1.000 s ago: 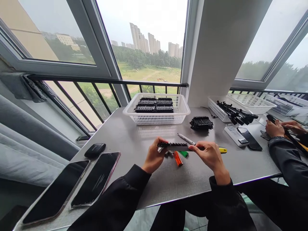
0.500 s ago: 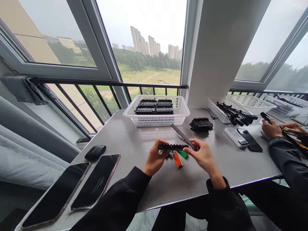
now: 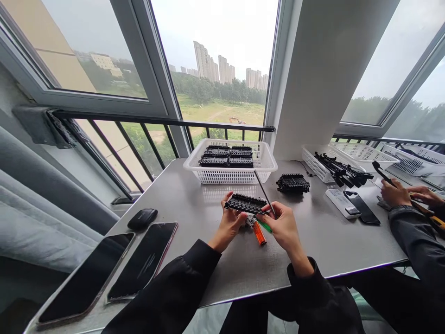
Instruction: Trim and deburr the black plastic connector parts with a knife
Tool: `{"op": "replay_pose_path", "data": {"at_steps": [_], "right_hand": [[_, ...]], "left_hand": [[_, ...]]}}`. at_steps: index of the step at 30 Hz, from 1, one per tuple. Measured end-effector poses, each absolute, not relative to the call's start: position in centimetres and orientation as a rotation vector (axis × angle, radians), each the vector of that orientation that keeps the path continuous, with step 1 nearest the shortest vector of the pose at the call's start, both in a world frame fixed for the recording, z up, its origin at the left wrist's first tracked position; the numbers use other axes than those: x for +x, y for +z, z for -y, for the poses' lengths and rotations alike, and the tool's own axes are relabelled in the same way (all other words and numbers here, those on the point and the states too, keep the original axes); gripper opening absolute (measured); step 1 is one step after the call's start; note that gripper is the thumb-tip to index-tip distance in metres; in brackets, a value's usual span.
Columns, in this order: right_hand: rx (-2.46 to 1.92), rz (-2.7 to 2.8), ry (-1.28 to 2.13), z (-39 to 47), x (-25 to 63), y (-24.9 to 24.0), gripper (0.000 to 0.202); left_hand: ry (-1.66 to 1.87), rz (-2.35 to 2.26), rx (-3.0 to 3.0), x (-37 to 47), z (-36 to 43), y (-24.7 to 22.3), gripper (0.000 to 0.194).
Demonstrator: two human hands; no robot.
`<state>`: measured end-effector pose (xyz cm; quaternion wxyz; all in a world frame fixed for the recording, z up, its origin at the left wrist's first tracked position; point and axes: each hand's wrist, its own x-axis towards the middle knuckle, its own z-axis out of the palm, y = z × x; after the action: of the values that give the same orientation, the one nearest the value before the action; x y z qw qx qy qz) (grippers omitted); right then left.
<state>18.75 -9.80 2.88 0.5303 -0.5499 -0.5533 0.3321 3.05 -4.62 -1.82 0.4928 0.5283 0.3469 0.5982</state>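
In the middle of the head view, my left hand [image 3: 230, 227] is closed around the left end of a black plastic part [image 3: 246, 203] with rows of small teeth. My right hand [image 3: 282, 225] grips a long, thin, flat dark strip [image 3: 263, 191], perhaps a file, which slants up and away to the left. Its thumb and fingertips also touch the right end of the black part. Below the hands lie an orange-handled tool [image 3: 259, 233] and a green-handled one [image 3: 265, 225]; their heads are partly hidden.
Behind stands a white basket [image 3: 229, 176] with several similar black parts. A black stack [image 3: 293, 183] sits right of it, near another white basket [image 3: 314, 169] of black pieces. Phones [image 3: 144, 262] and a black case [image 3: 142, 219] lie left. At right, a co-worker's hands [image 3: 396, 191] work.
The black part has tilted, so its toothed broad face shows instead of its edge. The strip has turned narrow side on and stands steeper. My right hand has shifted slightly left.
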Motion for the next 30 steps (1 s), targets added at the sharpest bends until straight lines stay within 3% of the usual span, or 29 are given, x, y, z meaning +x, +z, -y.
{"op": "replay_pose_path", "data": {"at_steps": [8,12,30], "right_hand": [[-1.317,1.342,0.740,9.1,20.2,2.7,0.040],[-1.477,1.359,0.573,8.3,22.2,1.2,0.037],[-1.861,1.488,0.478,7.8,21.7,-3.3,0.028]], "left_hand": [[1.497,-0.810,1.058,2.7,4.5,-1.4,0.061],[1.445,-0.728,0.920,2.4,4.4,-0.8,0.056],[1.400,-0.439,0.341,1.6,5.1,1.9,0.037]]}}
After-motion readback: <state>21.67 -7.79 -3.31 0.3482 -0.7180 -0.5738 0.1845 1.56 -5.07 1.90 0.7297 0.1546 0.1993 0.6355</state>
